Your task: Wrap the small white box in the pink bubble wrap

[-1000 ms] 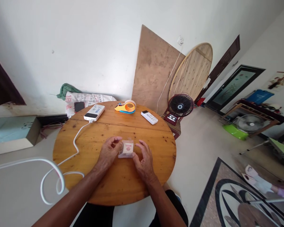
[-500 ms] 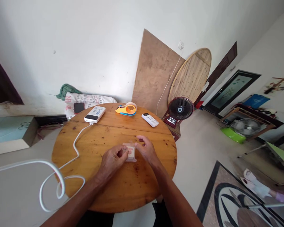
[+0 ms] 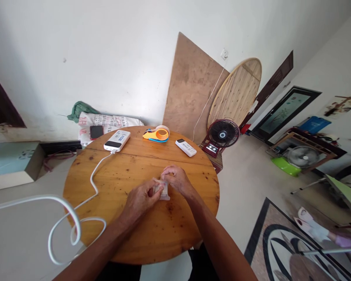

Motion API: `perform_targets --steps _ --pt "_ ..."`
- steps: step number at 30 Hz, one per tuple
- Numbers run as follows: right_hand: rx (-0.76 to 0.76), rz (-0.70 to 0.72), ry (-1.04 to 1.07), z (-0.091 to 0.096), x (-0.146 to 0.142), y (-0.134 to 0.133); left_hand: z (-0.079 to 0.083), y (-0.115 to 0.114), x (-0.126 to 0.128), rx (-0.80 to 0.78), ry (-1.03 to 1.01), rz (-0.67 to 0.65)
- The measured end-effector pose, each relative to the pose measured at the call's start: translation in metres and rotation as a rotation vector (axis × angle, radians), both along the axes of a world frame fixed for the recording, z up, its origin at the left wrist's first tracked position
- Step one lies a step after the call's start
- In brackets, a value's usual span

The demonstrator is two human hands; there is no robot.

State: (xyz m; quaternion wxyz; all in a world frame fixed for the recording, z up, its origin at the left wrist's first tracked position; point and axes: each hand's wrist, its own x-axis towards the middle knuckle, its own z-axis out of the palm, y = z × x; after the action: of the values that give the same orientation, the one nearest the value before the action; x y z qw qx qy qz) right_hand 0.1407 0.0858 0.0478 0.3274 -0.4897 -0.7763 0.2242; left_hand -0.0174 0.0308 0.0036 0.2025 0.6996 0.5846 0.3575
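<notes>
On the round wooden table [image 3: 134,230] lies a small, flat pinkish-white box in clear plastic [image 3: 165,192]; its print is too small to read. My left hand [image 3: 142,197] grips its left side, thumb and fingers closed on it. My right hand [image 3: 177,178] bends over the box's far edge, thumb and fingertips pinched together there. What sits between those fingertips is too small to make out. Beyond my hands is an orange and blue tape dispenser [image 3: 156,135] with a roll of tape in it.
A white power bank [image 3: 117,140] with a white cable [image 3: 93,177] lies at the far left of the table, a second power bank [image 3: 185,148] at the far right. The cable loops near my left forearm. A fan [image 3: 223,134] stands beyond the table's right edge.
My right hand has moved left, from open fingers beside the box to a pinch at its far edge. My left hand keeps its hold, shifted slightly right.
</notes>
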Motion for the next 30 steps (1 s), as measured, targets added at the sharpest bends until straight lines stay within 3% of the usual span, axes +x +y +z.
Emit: perform_targets --steps 6,15,22,30 --pt "0.113 -0.045 -0.13 0.005 -0.004 -0.028 0.003 0.0 0.0 -0.018 -0.021 -0.02" --pt "0.248 0.003 -0.277 -0.003 0.007 -0.051 -0.01 0.008 -0.004 -0.089 -0.206 -0.104" --pt "0.402 0.009 -0.467 -0.008 0.009 -0.07 -0.005 0.007 -0.006 -0.12 -0.306 -0.142" --pt "0.446 -0.067 -0.416 -0.023 0.008 -0.072 0.002 0.005 -0.005 -0.094 -0.264 -0.229"
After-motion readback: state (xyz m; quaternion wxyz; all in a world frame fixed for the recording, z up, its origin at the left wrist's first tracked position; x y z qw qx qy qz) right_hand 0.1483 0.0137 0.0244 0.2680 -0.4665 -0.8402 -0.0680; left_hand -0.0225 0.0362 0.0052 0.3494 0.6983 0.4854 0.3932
